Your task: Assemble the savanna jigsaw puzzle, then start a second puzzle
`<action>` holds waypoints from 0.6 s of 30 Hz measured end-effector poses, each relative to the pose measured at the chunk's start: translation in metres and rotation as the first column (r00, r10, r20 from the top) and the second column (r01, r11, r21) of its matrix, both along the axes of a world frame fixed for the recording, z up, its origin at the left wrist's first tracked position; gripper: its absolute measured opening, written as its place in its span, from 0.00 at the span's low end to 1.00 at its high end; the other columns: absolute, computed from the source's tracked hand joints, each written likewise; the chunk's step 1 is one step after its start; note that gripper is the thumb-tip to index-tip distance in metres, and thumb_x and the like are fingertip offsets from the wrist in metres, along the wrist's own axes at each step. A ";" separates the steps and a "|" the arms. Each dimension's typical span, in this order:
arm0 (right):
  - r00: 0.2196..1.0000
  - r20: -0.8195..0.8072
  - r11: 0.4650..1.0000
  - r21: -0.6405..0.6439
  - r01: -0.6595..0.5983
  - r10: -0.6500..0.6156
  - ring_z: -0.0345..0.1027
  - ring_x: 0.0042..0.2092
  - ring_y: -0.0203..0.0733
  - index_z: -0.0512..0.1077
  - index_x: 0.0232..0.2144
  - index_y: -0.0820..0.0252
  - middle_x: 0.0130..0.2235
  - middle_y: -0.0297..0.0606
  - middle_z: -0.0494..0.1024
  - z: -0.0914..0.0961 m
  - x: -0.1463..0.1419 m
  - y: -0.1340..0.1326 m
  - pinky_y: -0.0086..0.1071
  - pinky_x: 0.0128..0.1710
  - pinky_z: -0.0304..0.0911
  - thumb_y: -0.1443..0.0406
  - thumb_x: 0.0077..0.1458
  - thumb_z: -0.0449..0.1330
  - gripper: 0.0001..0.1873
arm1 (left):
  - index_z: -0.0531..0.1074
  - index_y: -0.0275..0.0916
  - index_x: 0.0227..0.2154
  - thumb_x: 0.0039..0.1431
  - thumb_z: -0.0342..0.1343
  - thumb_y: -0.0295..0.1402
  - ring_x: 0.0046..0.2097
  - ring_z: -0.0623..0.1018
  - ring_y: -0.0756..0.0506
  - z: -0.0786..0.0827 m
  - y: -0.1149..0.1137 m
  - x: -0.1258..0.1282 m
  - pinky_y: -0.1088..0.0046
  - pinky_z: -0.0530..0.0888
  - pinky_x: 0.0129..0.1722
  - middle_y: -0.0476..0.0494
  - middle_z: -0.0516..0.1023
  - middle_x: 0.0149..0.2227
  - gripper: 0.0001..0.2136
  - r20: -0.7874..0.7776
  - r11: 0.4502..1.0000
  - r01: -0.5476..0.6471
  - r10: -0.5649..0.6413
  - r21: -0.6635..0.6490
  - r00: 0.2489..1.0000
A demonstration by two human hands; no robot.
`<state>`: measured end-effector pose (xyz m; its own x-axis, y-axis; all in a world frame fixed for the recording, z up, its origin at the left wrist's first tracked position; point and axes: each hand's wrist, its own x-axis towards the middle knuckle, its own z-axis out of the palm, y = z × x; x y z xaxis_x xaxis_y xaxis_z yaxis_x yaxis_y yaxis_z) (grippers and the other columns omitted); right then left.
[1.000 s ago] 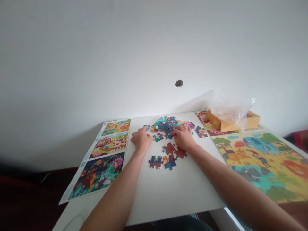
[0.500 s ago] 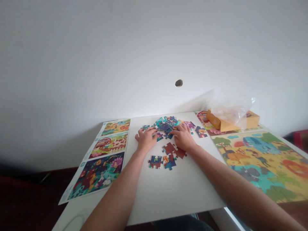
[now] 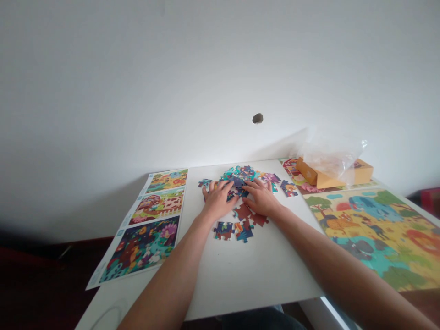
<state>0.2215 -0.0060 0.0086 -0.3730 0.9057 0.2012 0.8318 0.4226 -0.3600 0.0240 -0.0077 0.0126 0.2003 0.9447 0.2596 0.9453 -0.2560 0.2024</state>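
A heap of jigsaw puzzle pieces (image 3: 237,173) in teal, navy and purple lies toward the back of the white table. My left hand (image 3: 218,201) rests on the heap's near left side, fingers spread and touching pieces. Opposite it, my right hand (image 3: 261,198) has its fingers apart over the near right side. A navy piece shows between the fingertips of both hands. Nearer to me are brown joined pieces (image 3: 243,211), partly under my right hand. Below them lie a brown and navy piece (image 3: 224,231) and another navy piece with orange (image 3: 244,230).
On the left lies a sheet with three printed pictures (image 3: 158,206). To the right is an assembled animal puzzle (image 3: 378,229). Behind it a yellow box (image 3: 330,178) with a clear plastic bag (image 3: 337,153) sits on a farm picture. The wall (image 3: 206,91) borders the table's back.
My left hand has moved right, closer to my right hand and over more of the pieces. My right hand has shifted slightly left. The near pieces lie as before.
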 end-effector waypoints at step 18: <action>0.979 -0.032 0.976 0.071 0.204 -0.202 0.62 0.57 0.55 0.78 0.44 0.53 0.52 0.43 0.75 0.002 0.003 0.001 0.67 0.62 0.37 0.58 0.63 0.53 0.15 | 0.76 0.49 0.48 0.61 0.54 0.43 0.58 0.64 0.31 -0.002 0.007 -0.006 0.42 0.58 0.59 0.42 0.75 0.55 0.15 0.055 0.976 -0.215 0.213 0.042 0.976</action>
<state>0.2246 -0.0048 0.0103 -0.1769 0.9444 0.2772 0.8942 0.2719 -0.3557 0.0180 -0.0010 0.0104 -0.0196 0.9507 0.3095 0.9681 -0.0594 0.2436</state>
